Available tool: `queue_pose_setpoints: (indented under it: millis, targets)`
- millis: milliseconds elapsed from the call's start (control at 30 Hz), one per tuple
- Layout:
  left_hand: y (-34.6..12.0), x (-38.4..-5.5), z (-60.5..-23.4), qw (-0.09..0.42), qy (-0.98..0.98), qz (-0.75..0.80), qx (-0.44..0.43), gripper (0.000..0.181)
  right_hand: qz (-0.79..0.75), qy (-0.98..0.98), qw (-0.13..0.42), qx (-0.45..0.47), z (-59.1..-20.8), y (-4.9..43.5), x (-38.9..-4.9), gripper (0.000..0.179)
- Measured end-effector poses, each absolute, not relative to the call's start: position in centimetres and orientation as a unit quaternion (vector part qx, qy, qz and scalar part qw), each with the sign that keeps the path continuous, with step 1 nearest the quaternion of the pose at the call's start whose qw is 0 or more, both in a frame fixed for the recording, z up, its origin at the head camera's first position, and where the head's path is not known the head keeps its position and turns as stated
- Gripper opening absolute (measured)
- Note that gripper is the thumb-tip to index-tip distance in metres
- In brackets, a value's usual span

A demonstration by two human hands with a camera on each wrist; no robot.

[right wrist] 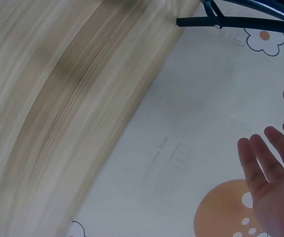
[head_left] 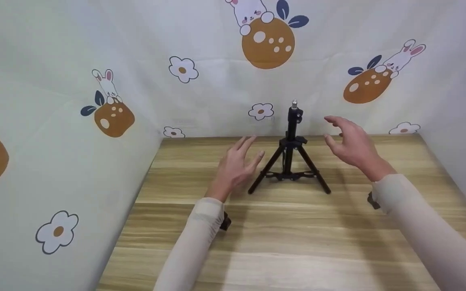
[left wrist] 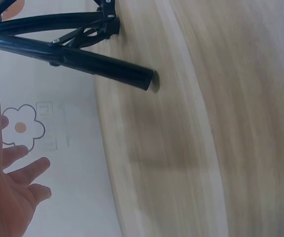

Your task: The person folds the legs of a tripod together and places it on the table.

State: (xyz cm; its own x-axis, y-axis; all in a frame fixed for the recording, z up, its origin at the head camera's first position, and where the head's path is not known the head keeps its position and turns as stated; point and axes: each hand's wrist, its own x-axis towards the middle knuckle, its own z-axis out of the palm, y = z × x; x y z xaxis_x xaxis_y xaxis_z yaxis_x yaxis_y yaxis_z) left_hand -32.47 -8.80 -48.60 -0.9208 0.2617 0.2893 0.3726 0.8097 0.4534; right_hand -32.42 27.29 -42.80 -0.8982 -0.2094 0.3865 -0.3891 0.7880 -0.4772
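Note:
A small black tripod stand [head_left: 289, 157] stands upright on the wooden table, its legs spread and a silver screw stud [head_left: 294, 104] on top. My left hand [head_left: 236, 165] is just left of it, fingers extended and thumb apart, holding nothing. On the other side my right hand [head_left: 353, 143] is raised at about the height of the stand's upper column, fingers loosely bent, with a gap between it and the stand. In the left wrist view a tripod leg [left wrist: 107, 66] meets the table near the left hand [left wrist: 9, 197]. The right wrist view shows the right hand's spread fingers [right wrist: 260, 158] below the stand.
The wood-grain table [head_left: 289, 250] runs back to a pale cloth wall [head_left: 212, 93] printed with rabbits, oranges and flowers. Cloth walls also close off the left and right sides. A dark wrist device [head_left: 225, 222] sits under the left sleeve, another [head_left: 373, 200] under the right.

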Motion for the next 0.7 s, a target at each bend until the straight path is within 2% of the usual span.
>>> queue_pose_setpoints:
  millis: [433, 700]
  targets:
    - [-8.0, -31.8, -49.1, 0.119, -0.918, -0.324, -0.194, 0.067, 0.333, -0.901, 0.199, 0.194, -41.5, 25.7, -32.4, 0.04]
    - [-7.9, -31.3, -49.8, 0.131, -0.903, -0.352, -0.207, 0.068, 0.364, -0.886, 0.206, 0.198, -41.0, 24.8, -32.5, 0.037]
